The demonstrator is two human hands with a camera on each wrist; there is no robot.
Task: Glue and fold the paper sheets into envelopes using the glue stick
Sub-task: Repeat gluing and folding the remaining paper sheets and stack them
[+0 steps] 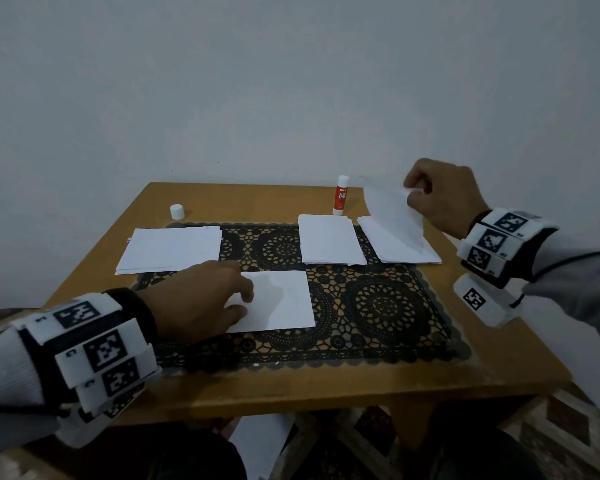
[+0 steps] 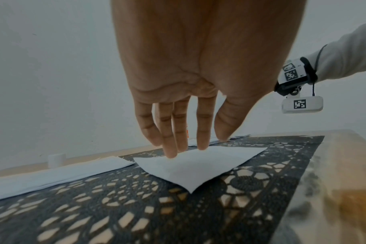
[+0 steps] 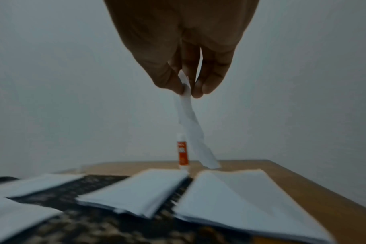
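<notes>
A single white sheet (image 1: 278, 299) (image 2: 198, 166) lies on the black lace mat (image 1: 378, 306) in front of me. My left hand (image 1: 201, 299) (image 2: 178, 148) presses its left edge with straight fingers. My right hand (image 1: 440, 195) (image 3: 188, 89) pinches the top of another white sheet (image 1: 392, 216) (image 3: 192, 128), which hangs lifted above the right paper stack (image 1: 402, 247) (image 3: 246, 203). The red and white glue stick (image 1: 341, 195) (image 3: 182, 153) stands uncapped at the table's back, beside that lifted sheet.
A middle paper stack (image 1: 329, 240) (image 3: 136, 191) and a wider left stack (image 1: 170, 249) lie on the wooden table (image 1: 326, 386). The white glue cap (image 1: 176, 211) stands at the back left. A plain wall rises behind the table.
</notes>
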